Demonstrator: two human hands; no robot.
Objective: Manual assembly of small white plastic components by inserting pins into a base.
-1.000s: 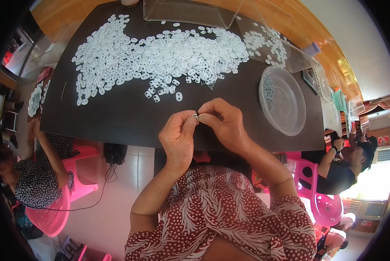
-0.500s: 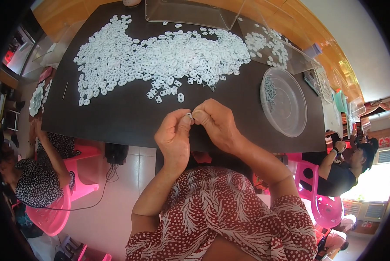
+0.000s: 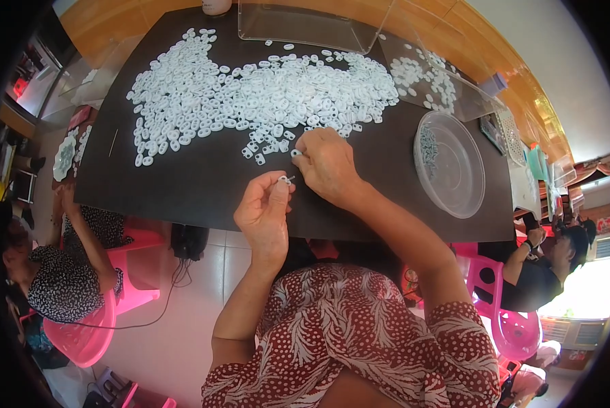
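My left hand point(image 3: 265, 216) pinches a small white plastic oval piece with holes point(image 3: 284, 179) between thumb and forefinger. A thin grey metal screw point(image 3: 291, 178) pokes out of it to the right. At the near edge of the heap, my right hand point(image 3: 331, 166) has its fingers curled down, with thumb and fingertips closing on another white oval piece point(image 3: 296, 154). A wide heap of matching white pieces point(image 3: 278, 88) spreads over the dark table point(image 3: 176, 183). Part of the heap is hidden behind my right fingers.
A round clear plastic tub lid or dish point(image 3: 458, 170) with grey screws point(image 3: 429, 146) stands to the right. Clear plastic bins point(image 3: 305, 30) sit at the back. A thin stick point(image 3: 113, 143) lies at left. Other people sit on pink chairs point(image 3: 87, 333) at both sides.
My hands have parted. The right hand has moved forward to the loose pieces by the heap; the left keeps its piece, with the screw now showing. The view has shifted slightly.
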